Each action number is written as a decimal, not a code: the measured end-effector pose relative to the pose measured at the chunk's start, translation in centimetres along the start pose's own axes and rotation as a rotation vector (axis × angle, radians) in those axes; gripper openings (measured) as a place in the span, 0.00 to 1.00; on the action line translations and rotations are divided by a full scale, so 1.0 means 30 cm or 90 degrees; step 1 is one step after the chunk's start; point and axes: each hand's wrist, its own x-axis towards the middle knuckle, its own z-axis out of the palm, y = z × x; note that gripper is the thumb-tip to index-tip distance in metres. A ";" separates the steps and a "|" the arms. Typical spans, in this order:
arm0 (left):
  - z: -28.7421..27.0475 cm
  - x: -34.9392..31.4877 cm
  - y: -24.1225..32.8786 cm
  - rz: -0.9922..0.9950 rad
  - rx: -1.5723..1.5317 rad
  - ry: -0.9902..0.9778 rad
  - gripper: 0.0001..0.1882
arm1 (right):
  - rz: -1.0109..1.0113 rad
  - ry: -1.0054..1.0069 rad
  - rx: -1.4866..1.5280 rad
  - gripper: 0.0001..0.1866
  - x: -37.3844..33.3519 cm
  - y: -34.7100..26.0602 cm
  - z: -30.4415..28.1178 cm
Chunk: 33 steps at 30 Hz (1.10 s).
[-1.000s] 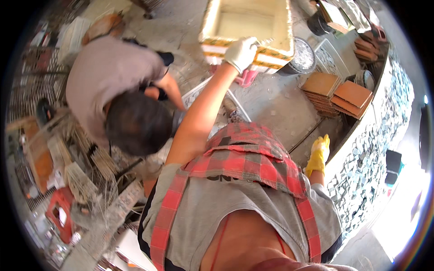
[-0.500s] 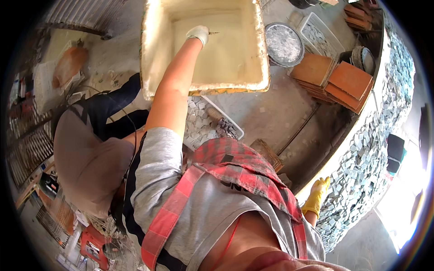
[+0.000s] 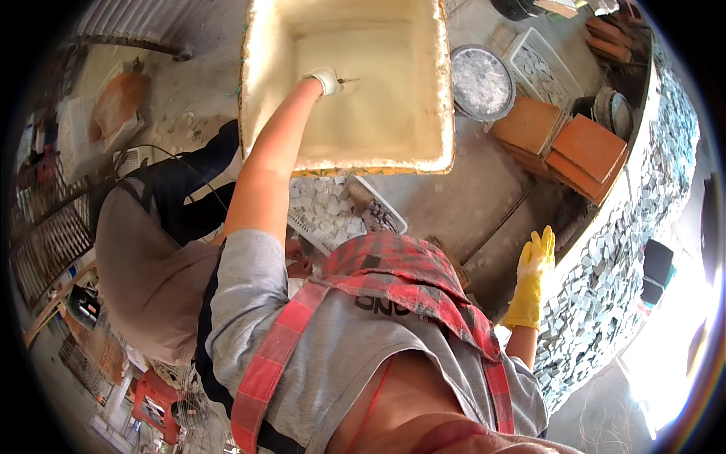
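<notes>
My left hand [image 3: 327, 81], in a whitish glove, reaches into a deep cream-coloured rectangular tub [image 3: 446, 113]. Its fingers look closed, and a thin dark pointed thing [image 3: 348, 80] sticks out from them; its kind cannot be made out. The tub's pale inner walls surround the hand. On the right, my right hand [image 3: 535, 276] wears a yellow rubber glove. Its fingers are stretched out and it holds nothing. It is beside a large heap of small grey-green tile pieces [image 3: 597, 325] on a long, curved-looking surface; contact with them cannot be told.
Below the tub lies a white crate [image 3: 325, 208] of tile pieces. A round dark bucket with whitish contents [image 3: 482, 82], another crate [image 3: 541, 68] and stacked terracotta tiles [image 3: 586, 151] stand to the right. A person [image 3: 151, 265] bends close on my left.
My left hand has shifted slightly left and down inside the tub, the thin dark thing moving with it. My right hand has risen off toward the upper right, fingers pointing up.
</notes>
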 end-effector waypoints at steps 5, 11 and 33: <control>-0.053 -0.066 0.075 0.078 -0.165 0.176 0.14 | -0.006 -0.015 0.029 0.18 0.025 -0.059 0.045; -0.029 0.048 0.159 0.027 -0.034 0.181 0.13 | 0.018 -0.054 0.046 0.17 -0.024 -0.053 0.080; 0.023 -0.308 0.018 0.010 0.061 0.135 0.14 | -0.323 -0.161 0.146 0.44 0.730 -1.135 -0.219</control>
